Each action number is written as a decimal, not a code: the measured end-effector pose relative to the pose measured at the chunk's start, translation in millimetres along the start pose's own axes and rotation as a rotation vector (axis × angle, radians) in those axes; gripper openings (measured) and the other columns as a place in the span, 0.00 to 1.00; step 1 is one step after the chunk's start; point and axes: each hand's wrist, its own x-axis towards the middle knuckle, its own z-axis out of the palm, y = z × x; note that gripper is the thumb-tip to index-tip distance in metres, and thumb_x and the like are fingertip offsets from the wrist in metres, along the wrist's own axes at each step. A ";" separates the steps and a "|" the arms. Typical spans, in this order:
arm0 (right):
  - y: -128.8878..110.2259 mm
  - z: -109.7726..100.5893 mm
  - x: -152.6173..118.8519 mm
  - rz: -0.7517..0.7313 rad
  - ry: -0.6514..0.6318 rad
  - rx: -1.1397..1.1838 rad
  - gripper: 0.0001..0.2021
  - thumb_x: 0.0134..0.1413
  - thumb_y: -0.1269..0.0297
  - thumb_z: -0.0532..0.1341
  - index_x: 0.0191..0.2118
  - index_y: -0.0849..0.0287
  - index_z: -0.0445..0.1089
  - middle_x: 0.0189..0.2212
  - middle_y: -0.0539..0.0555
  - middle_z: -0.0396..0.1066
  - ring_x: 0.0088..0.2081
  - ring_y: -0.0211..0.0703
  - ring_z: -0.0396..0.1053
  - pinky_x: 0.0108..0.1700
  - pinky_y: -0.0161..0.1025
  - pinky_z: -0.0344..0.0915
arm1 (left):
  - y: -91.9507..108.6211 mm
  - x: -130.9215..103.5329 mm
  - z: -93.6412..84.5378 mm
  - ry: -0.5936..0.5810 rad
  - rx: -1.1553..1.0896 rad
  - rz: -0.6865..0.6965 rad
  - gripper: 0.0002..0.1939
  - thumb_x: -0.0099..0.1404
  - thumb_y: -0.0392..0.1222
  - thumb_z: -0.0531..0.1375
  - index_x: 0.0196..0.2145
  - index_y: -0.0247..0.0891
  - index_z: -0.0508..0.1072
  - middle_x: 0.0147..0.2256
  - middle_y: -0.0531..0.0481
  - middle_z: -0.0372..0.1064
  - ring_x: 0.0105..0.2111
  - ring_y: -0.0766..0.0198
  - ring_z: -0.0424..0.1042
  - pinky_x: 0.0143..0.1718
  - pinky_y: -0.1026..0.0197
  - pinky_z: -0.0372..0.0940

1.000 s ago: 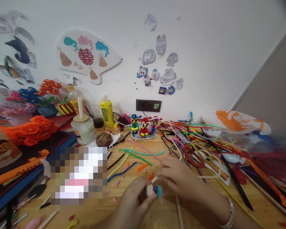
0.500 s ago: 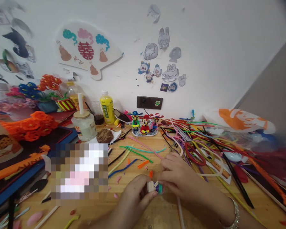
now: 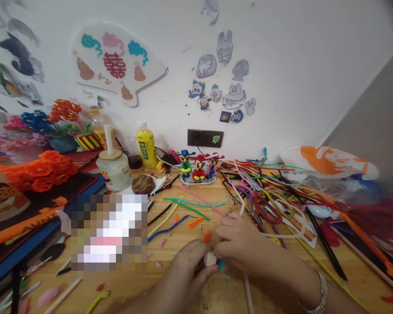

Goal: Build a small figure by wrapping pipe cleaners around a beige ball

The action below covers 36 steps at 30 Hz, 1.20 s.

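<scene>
Low in the middle of the view is a small pipe-cleaner piece (image 3: 211, 259), coiled in cream with purple and teal at its right end. My left hand (image 3: 188, 264) is closed around its left side, thumb along the lower edge. My right hand (image 3: 240, 239) pinches at its upper right, and those fingers hide part of it. A cream pipe cleaner (image 3: 241, 198) runs down to the curled fingers of my right hand; whether they grip it is unclear. Just above the piece, an orange bit of pipe cleaner (image 3: 207, 236) shows between the hands.
Three pipe-cleaner figures (image 3: 199, 169) stand on a small tray (image 3: 196, 181). Tangled pipe cleaners (image 3: 265, 196) spread to the right. A candle jar (image 3: 114, 172), a brown lump (image 3: 143, 184) and a yellow drink bottle (image 3: 146, 146) stand back left. A pixelated patch covers the left-middle table.
My right fingers have shifted slightly left over the piece, covering more of its cream top. The cream pipe cleaner by my right hand now stands more upright. The whole view has moved a little.
</scene>
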 end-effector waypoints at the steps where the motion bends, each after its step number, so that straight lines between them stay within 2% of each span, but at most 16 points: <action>1: 0.4 1.9 0.0 -0.009 -0.007 -0.001 0.08 0.53 0.69 0.57 0.25 0.57 0.67 0.25 0.48 0.65 0.32 0.38 0.57 0.40 0.39 0.50 | -0.2 -0.6 0.2 -0.001 -0.014 0.008 0.03 0.56 0.33 0.56 0.26 0.38 0.66 0.25 0.52 0.62 0.27 0.64 0.61 0.29 0.65 0.56; 7: 0.3 9.8 -0.3 -0.054 0.024 -0.038 0.08 0.54 0.66 0.58 0.24 0.57 0.67 0.24 0.47 0.66 0.30 0.38 0.57 0.38 0.39 0.50 | 0.9 -2.7 -0.2 -0.029 -0.041 -0.028 0.03 0.58 0.35 0.54 0.29 0.36 0.67 0.26 0.51 0.63 0.28 0.63 0.62 0.29 0.65 0.56; 12: 0.5 5.3 -0.3 -0.023 0.013 -0.034 0.08 0.54 0.67 0.56 0.25 0.57 0.66 0.25 0.48 0.66 0.31 0.39 0.58 0.41 0.40 0.51 | 4.7 0.3 -1.4 -0.018 -0.053 -0.086 0.06 0.58 0.39 0.54 0.27 0.35 0.67 0.23 0.51 0.60 0.25 0.63 0.60 0.26 0.64 0.55; 17: -2.2 -3.7 1.2 0.108 -0.011 0.167 0.06 0.55 0.66 0.55 0.31 0.58 0.67 0.29 0.50 0.69 0.35 0.41 0.61 0.43 0.41 0.53 | 6.1 1.8 -2.9 -0.013 -0.063 -0.085 0.07 0.58 0.40 0.54 0.26 0.35 0.67 0.23 0.52 0.60 0.24 0.63 0.59 0.26 0.64 0.53; 22: 1.7 5.5 2.7 0.194 0.045 0.388 0.06 0.53 0.62 0.59 0.32 0.59 0.67 0.30 0.50 0.69 0.37 0.40 0.63 0.45 0.41 0.54 | 3.8 1.8 -3.8 -0.013 -0.149 -0.055 0.08 0.59 0.42 0.54 0.27 0.36 0.68 0.24 0.52 0.61 0.25 0.64 0.59 0.27 0.65 0.53; 25: 7.7 13.2 0.9 0.174 0.083 0.554 0.06 0.52 0.62 0.60 0.30 0.60 0.67 0.29 0.49 0.69 0.36 0.38 0.65 0.46 0.39 0.55 | 3.5 0.7 -3.6 -0.039 -0.266 -0.043 0.10 0.58 0.45 0.54 0.27 0.35 0.67 0.24 0.52 0.59 0.25 0.64 0.58 0.27 0.65 0.52; 29: 11.2 17.4 -0.5 0.172 0.140 0.725 0.10 0.53 0.58 0.58 0.29 0.60 0.68 0.27 0.49 0.68 0.34 0.37 0.66 0.45 0.39 0.57 | 4.2 0.1 -3.1 -0.077 -0.566 -0.086 0.14 0.55 0.51 0.57 0.27 0.37 0.64 0.23 0.56 0.55 0.24 0.67 0.54 0.25 0.66 0.50; 33: 5.9 19.5 3.8 0.226 0.293 0.826 0.15 0.52 0.53 0.56 0.27 0.60 0.69 0.26 0.50 0.68 0.33 0.39 0.66 0.40 0.38 0.61 | 3.2 2.3 -3.9 -0.054 -0.760 -0.126 0.18 0.51 0.55 0.60 0.26 0.37 0.63 0.22 0.58 0.55 0.23 0.69 0.54 0.25 0.66 0.49; 36: 1.2 21.6 6.3 0.223 0.401 0.864 0.14 0.55 0.55 0.55 0.28 0.60 0.70 0.27 0.52 0.68 0.32 0.39 0.67 0.37 0.37 0.63 | 1.0 4.8 -4.0 -0.020 -0.868 -0.164 0.19 0.49 0.55 0.62 0.25 0.36 0.64 0.20 0.58 0.57 0.21 0.70 0.54 0.23 0.67 0.48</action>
